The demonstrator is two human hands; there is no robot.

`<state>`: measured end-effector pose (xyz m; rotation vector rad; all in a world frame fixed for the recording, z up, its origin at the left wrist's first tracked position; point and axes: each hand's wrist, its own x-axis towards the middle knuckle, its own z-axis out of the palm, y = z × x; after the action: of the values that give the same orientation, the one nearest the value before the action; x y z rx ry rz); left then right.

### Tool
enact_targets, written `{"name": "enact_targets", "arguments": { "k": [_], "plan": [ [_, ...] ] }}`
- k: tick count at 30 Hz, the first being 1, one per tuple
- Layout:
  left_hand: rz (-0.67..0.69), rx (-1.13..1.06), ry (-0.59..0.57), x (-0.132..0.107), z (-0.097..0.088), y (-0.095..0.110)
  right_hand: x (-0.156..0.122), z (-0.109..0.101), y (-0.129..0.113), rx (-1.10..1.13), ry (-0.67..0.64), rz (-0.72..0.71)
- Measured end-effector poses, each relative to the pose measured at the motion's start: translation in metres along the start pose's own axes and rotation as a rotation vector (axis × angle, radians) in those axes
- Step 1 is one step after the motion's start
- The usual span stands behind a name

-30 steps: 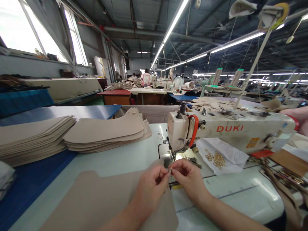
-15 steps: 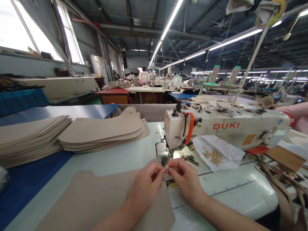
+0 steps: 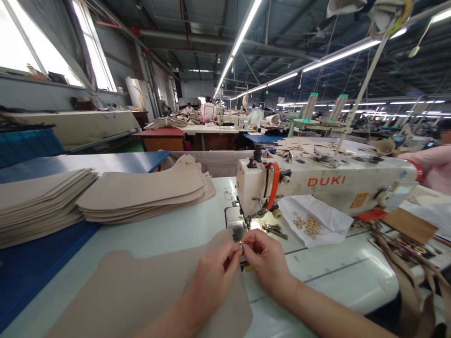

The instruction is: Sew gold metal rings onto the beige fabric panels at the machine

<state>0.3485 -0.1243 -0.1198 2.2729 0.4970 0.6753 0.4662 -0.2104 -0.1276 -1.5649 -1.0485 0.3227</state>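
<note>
My left hand [image 3: 220,270] and my right hand [image 3: 266,258] meet fingertip to fingertip just in front of the sewing machine's [image 3: 253,188] needle area. Both are closed in a pinch. A small gold-coloured ring [image 3: 241,243] shows between the fingertips, partly hidden by them. Under my left hand and forearm lies a beige fabric panel [image 3: 151,281], its upper edge reaching toward the needle plate. To the right of the needle, a white sheet [image 3: 331,218] bears a pile of gold rings [image 3: 312,227].
Two stacks of beige panels, the left stack [image 3: 38,202] and the nearer stack [image 3: 141,192], stand at left. Beige straps [image 3: 394,263] hang over the table's right side. Thread cones [image 3: 310,107] rise behind the machine. A person in pink [image 3: 437,164] is at far right.
The view has shifted slightly to the right. My hands stay together in a pinch, with the fingertips a little closer around the ring.
</note>
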Motion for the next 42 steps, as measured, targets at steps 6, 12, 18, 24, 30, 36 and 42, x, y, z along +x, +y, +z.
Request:
{"name": "enact_targets", "arguments": {
  "k": [6, 12, 18, 24, 30, 36, 42],
  "plan": [
    [-0.178, -0.224, -0.075, 0.008, -0.004, -0.004, -0.001, -0.004, -0.002, 0.041, -0.095, 0.033],
    [-0.246, -0.590, -0.194, 0.013, -0.007, -0.011, 0.010, -0.018, -0.001, 0.361, -0.221, 0.233],
    [-0.357, -0.768, -0.235, 0.017, -0.011, -0.010, 0.020, -0.019, -0.001, 0.597, -0.338, 0.464],
    [-0.527, -0.848, -0.214, 0.022, -0.013, -0.008, 0.019, -0.013, 0.008, 0.690, -0.250, 0.429],
    [-0.544, -0.755, -0.252, 0.026, -0.015, -0.003, 0.015, -0.011, 0.013, 0.638, -0.291, 0.380],
    [-0.430, -0.575, -0.289, 0.024, -0.015, -0.009, 0.005, -0.013, 0.003, 0.487, -0.337, 0.230],
    [-0.351, -0.407, -0.259, 0.019, -0.016, -0.005, -0.003, -0.016, -0.002, 0.062, -0.297, -0.045]
  ]
}}
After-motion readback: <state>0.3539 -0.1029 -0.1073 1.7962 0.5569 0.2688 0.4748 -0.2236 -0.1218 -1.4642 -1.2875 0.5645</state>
